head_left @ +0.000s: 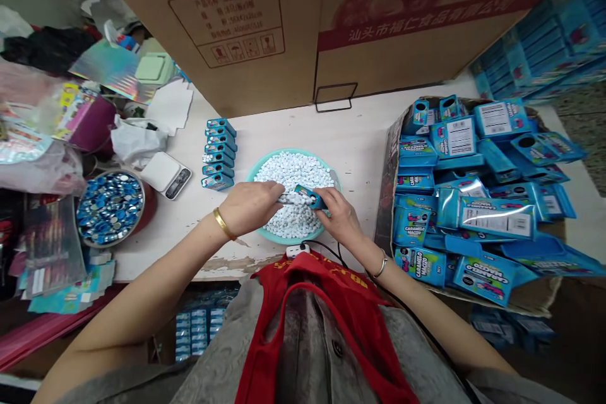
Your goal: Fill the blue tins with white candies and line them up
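Note:
Over a pale green basin [253, 167] heaped with small white candies [291, 167], both hands work close together. My right hand [339, 214] grips a small blue candy box [307, 194] tilted on its side, its left end towards my left hand. My left hand [250, 207] is closed round what looks like a small scoop [288, 197] with white candies on it, reaching to the box; the fingers hide its handle. Beyond my left hand, several similar blue boxes [218, 154] stand in a row, with round holes in their tops.
On the right, a cut-down carton [386, 202] overflows with blue boxes. A large cardboard carton [265, 31] stands at the back. To the left are a small scale [165, 175], a tub of blue-and-silver pieces [111, 208] and plastic bags. A cable [331, 246] runs near the basin.

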Tool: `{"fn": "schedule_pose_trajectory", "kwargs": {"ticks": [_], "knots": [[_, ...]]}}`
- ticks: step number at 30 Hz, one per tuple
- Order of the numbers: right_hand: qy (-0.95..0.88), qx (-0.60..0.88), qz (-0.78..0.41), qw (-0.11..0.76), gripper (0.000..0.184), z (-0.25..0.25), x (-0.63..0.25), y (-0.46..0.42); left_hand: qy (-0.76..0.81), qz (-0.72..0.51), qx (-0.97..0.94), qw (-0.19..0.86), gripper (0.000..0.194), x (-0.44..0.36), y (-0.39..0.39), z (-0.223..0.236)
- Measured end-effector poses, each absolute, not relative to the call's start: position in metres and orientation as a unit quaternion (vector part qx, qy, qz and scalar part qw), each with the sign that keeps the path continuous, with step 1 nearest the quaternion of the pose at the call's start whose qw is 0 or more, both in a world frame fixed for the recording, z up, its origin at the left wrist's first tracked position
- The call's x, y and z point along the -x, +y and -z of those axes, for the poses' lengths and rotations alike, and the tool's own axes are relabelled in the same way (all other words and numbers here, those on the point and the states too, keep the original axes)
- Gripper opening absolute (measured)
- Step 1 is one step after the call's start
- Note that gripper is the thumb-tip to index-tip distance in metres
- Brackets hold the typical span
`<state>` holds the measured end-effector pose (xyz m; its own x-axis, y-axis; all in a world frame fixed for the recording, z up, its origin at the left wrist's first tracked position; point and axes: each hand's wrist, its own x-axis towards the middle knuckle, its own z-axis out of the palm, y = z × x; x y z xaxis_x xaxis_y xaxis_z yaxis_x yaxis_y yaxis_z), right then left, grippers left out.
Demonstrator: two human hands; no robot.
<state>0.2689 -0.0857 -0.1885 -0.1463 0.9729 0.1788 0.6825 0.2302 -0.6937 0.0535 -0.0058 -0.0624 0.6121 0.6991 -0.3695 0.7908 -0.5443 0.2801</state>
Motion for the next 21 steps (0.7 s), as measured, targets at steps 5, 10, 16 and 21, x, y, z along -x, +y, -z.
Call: {"fn": "schedule_pose_trajectory", "kwargs": {"ticks": [5,10,16,21], "knots": [[-0.725,0.559,-0.244,0.319,0.044,0.190,-0.264,-0.086,0.408,0.106,-0.891,0.166,0.019,-0.067,-0.014,0.038],[-0.694,0.577,-0.258,0.344,0.039,0.189,-0.271,-0.086,0.445,0.123,-0.881,0.106,0.016,-0.033,-0.008,0.065],[-0.644,0.610,-0.253,0.387,0.034,0.186,-0.296,-0.088,0.549,0.182,-0.798,0.169,0.015,-0.001,-0.016,0.185],[-0.633,0.620,-0.238,0.398,0.031,0.183,-0.304,-0.090,0.572,0.111,-0.778,0.235,0.025,-0.053,-0.028,0.248]]}}
